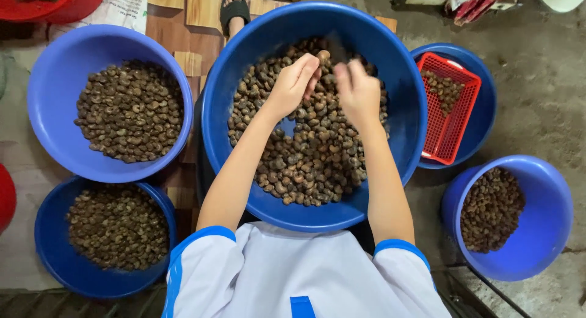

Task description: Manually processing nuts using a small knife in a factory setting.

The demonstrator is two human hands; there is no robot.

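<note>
Floor: bare grey concrete floor (543, 92), stained and rough, on the right side.
Left side: pale woven sheet (24, 165) spread over the ground.
Top centre: patterned wooden tile flooring (195, 25) in brown squares.
Light: even, soft, no hard shadows.

Even soft overhead light, faint shadows, right hand (359, 92) motion-blurred, edges slightly curved.

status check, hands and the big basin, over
Left hand pinching a nut, right hand blurred, grip unclear. Both over big basin of nuts. Nothing in the way.
</note>
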